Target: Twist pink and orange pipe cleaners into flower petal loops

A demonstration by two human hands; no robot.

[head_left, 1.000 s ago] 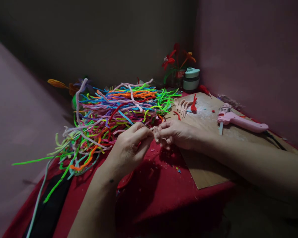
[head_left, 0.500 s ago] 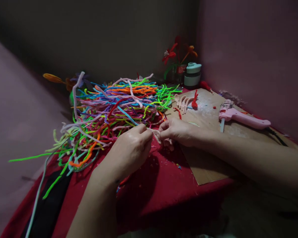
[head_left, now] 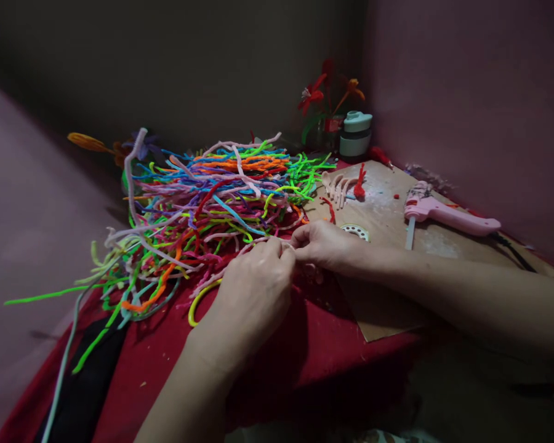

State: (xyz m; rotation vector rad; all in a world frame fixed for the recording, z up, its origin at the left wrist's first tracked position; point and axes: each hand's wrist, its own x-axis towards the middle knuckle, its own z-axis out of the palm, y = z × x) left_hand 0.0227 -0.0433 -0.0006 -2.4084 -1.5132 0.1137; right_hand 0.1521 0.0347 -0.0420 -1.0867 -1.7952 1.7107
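Observation:
My left hand (head_left: 253, 277) and my right hand (head_left: 325, 247) meet over the table, with fingertips almost touching. Both pinch a pale pink pipe cleaner (head_left: 287, 243), of which only a short bit shows between the fingers. Much of it is hidden by the hands. Just beyond them lies a large heap of pipe cleaners (head_left: 240, 166) in many colours. Beside my left wrist a yellow loop (head_left: 194, 309) lies on the red cloth, its other part covered by the hand. Several curled pale pink pieces (head_left: 338, 188) rest on a brown board (head_left: 388, 320) past my right hand.
A pink glue gun (head_left: 461, 220) lies on the board at the right. Near my right wrist is a pale curved piece with holes (head_left: 356, 231). A lidded cup (head_left: 356, 135) and red and orange flowers (head_left: 311, 97) stand behind. Red cloth (head_left: 277, 369) covers the table.
My left hand has turned and come closer to the right fingers. The yellow loop and more of the holed piece now show. The view has shifted slightly.

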